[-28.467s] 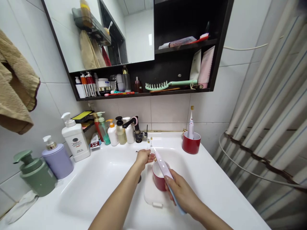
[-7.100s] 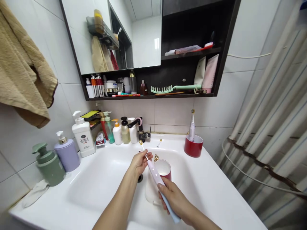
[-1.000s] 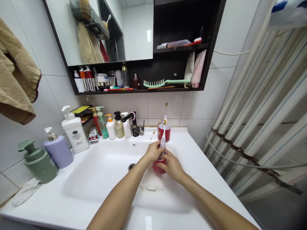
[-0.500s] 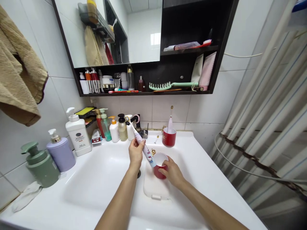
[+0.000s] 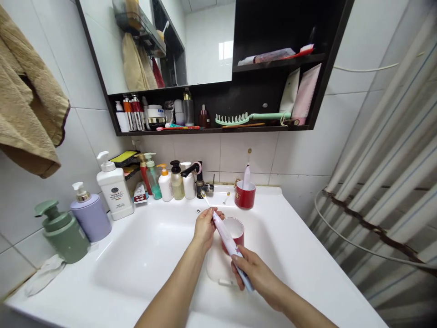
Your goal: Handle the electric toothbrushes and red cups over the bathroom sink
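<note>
Head view: two slender plastic electric toothbrushes (image 5: 224, 234), two red cylindrical cups with white insides (image 5: 247, 200) and one loose white brush head (image 5: 226, 197) were counted. The toothbrush in hand was tapered, coloured pale pink and faded to light blue at its base; it was held aslant above the white glossy basin (image 5: 143, 255). Its handle was clasped in the grip of the right hand (image 5: 256, 275), while its neck was pinched in the grip of the left hand (image 5: 205, 228). By the toothbrush, the front cup was partly hidden, set inside the basin over a white rounded pad (image 5: 214, 269). The other toothbrush was held upright by the rear cup, set on the white tabletop (image 5: 300, 246) near the brush head. Leftward, a black metal faucet (image 5: 200, 186) and a squat green plastic pump bottle (image 5: 66, 239) were seen.
</note>
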Demonstrator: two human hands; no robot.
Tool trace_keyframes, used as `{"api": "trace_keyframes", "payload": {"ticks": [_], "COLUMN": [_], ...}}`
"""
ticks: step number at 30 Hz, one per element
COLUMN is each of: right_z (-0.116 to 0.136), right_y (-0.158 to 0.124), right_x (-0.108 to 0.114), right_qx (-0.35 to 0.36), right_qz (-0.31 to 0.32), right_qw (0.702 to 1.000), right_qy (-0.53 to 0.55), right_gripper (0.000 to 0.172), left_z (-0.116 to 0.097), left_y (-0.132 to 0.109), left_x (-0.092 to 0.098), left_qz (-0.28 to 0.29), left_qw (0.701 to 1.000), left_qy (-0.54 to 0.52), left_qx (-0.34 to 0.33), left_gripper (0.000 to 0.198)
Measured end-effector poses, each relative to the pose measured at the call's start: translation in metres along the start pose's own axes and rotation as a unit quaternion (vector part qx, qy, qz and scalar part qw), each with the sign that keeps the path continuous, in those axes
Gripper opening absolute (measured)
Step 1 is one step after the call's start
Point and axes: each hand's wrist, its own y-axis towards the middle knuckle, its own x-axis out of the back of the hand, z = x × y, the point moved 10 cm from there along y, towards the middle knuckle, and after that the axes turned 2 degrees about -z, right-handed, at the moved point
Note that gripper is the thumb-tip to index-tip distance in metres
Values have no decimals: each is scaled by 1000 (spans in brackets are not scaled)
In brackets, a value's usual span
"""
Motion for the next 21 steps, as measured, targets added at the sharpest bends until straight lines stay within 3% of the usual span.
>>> {"api": "trace_keyframes", "payload": {"ticks": [5,10,13,17,21], "right_z": [5,-4,0,-7,-8], "right_y": [2,1,0,1,1], "right_x": [11,1,5,-2,-1], "right_qx": [29,-17,2,-19,-16], "right_qz": [-50,-9,-39,-8,-23], "right_qw": [995,999,996,999,998], "right_qy": [-87,-35,-79,-47,-51], "right_gripper": [16,16,13,16,17], "left_z": [0,4,2,3,5], "left_y": [6,5,5,7,10], "left_x": [13,15,17,19,20], "left_qz": [-56,-85,-96,-96,-89], "left_qw": [998,995,994,993,993], "left_qy": [-33,-47,-58,-72,-76], "left_qx": [7,4,-7,-7,-6], "left_gripper": [6,9,11,13,13]}}
